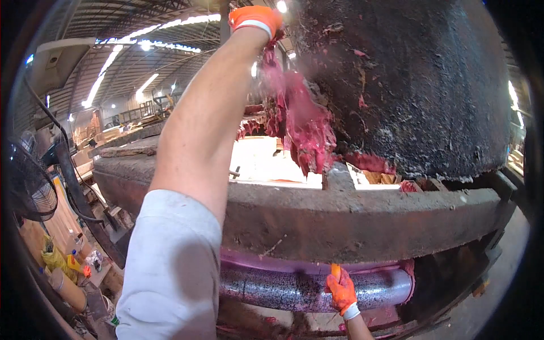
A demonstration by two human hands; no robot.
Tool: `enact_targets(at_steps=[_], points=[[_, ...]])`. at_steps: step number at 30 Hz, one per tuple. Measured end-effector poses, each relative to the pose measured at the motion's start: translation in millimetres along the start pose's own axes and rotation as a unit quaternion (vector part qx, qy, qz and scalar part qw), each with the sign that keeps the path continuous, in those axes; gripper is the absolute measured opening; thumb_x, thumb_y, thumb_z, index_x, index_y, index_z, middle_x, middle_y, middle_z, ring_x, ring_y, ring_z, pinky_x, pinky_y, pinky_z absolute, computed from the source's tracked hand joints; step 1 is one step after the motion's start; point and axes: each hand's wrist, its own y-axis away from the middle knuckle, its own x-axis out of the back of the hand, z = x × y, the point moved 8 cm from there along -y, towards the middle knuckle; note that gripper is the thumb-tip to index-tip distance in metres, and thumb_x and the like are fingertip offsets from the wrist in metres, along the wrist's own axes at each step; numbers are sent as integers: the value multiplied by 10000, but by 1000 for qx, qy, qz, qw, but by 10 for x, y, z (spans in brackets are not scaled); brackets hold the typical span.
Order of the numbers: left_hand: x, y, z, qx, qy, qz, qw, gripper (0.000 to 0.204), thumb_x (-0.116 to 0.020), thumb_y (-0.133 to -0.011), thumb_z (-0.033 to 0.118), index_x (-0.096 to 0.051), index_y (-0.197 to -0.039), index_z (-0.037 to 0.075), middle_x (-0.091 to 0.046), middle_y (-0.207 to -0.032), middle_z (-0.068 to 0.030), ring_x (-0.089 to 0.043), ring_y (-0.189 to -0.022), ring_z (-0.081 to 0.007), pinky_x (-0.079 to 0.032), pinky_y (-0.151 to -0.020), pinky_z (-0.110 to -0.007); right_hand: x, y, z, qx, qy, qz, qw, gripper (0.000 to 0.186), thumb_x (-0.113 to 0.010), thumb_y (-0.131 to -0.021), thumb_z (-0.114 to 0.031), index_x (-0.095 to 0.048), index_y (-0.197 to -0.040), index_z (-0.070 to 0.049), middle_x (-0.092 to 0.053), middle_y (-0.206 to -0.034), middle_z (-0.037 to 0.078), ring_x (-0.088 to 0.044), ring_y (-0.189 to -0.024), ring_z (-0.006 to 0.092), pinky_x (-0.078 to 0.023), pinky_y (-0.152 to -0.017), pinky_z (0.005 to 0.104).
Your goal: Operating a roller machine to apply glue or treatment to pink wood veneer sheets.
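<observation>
My left arm, in a light grey sleeve, reaches up across the view. My left hand (256, 20), in an orange glove with a white cuff, is raised beside the upper left edge of a big dark crusted machine housing (413, 85). Its fingers are hidden. Just under it, thick pink glue-like residue (306, 122) hangs in clumps. Lower down, my right hand (342, 292), also orange-gloved, is closed around a short bright orange handle-like piece (335, 272) in front of a shiny metal roller (260, 286) speckled with dark marks and pink smears.
A heavy, grimy metal beam (351, 218) crosses between my hands, above the roller. At left stand a black fan (34, 181), a yellow bag (54, 258) and a brown cylindrical container (67, 289). Stacked wood and a lit shed roof lie beyond.
</observation>
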Motion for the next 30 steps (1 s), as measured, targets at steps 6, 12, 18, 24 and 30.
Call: enact_targets(at_steps=[6,12,18,24,30], points=[[-343,-439,-184,93,77,20,992,600,-267,-1005,477,-646,-1280,102,-619,-1333,-139,-581,-1240,-360,-422,-1015,-485,-17,-177,66,91,284,-62,952,283,-559,-983,-310,-613,-868,-56,-636,-771,85,-619,-661,215,-507,-625,333],[-662,-617,-306,116,117,18,986,577,-307,-1009,466,-606,-1335,95,-633,-1297,-178,-602,-1194,-386,-435,-1000,-476,18,-308,683,194,420,-80,883,247,-567,-949,-291,-652,-886,-68,-690,-890,91,-675,-762,227,-534,-667,338],[-908,-791,-166,-57,66,-119,989,403,-771,-721,411,-736,-1026,150,-726,-904,-87,-702,-828,-300,-552,-780,-504,-18,-294,545,90,464,-83,878,355,-640,-840,-313,-696,-1174,-206,-657,-1259,76,-577,-1197,337,-439,-1026,449],[-1070,-1041,-151,-120,119,-86,982,372,-782,-708,368,-747,-1014,158,-712,-970,-141,-691,-844,-352,-556,-774,-478,-317,-37,168,293,570,-57,765,165,-588,-847,-185,-706,-942,-120,-721,-994,55,-686,-929,280,-528,-824,415],[-1196,-1016,5,-184,134,31,973,371,-778,-710,359,-741,-1020,158,-699,-1019,-167,-680,-866,-374,-556,-779,-462,-41,37,416,168,414,-68,892,205,-619,-901,-200,-682,-1073,-110,-706,-997,105,-645,-903,300,-514,-773,408]])
